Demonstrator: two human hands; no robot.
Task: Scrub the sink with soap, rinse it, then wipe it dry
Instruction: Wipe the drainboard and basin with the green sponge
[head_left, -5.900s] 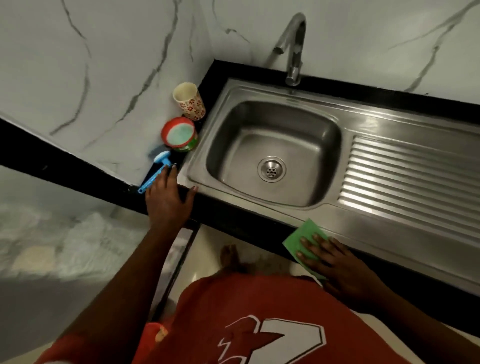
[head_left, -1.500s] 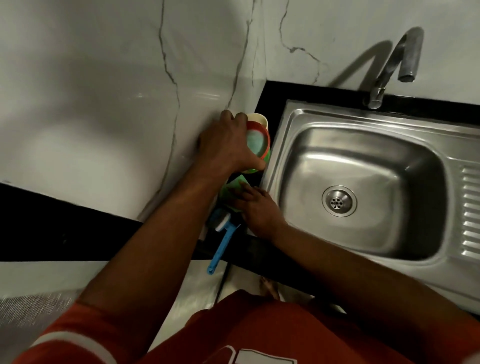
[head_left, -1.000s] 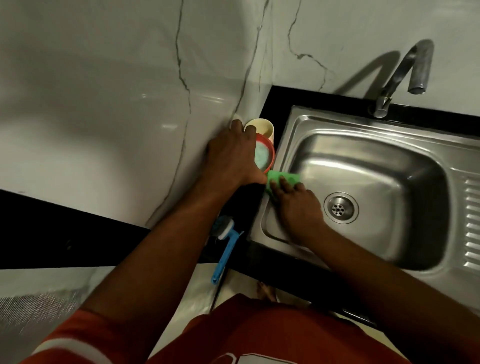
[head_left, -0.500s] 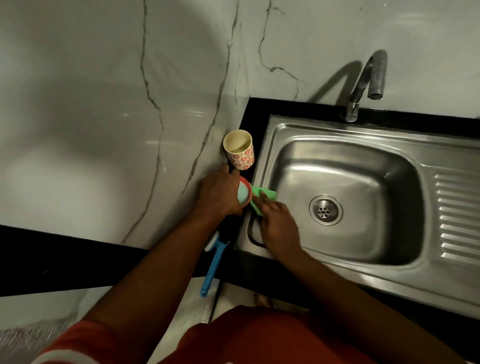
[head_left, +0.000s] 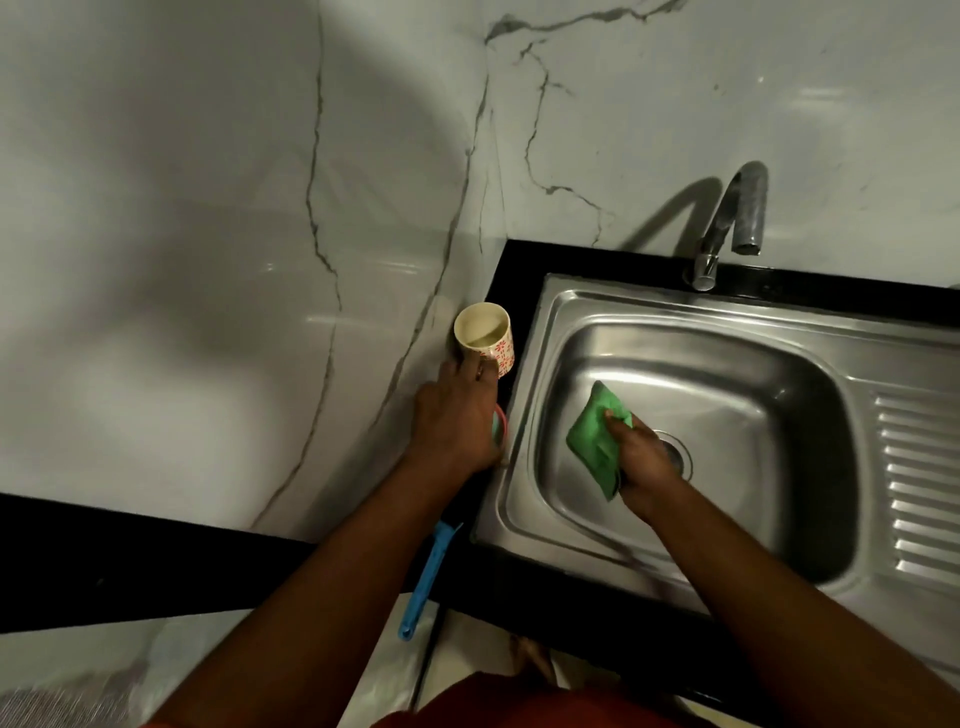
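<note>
Head view: the sponge (head_left: 592, 441) is held in the right hand (head_left: 641, 467), fingers curled over its near edge, and is pressed on the sink (head_left: 727, 374) floor, left of the drain (head_left: 678, 457). The left hand (head_left: 457, 421) is laid over the soap tub (head_left: 500, 428) on the black surface (head_left: 517, 280); whether the tub is gripped can't be told. Scrubbing is judged as only starting. The sponge should be flattened for full contact & worked in overlapping circles from walls & corners down to the drain. The rim shouldn't be skipped.
</note>
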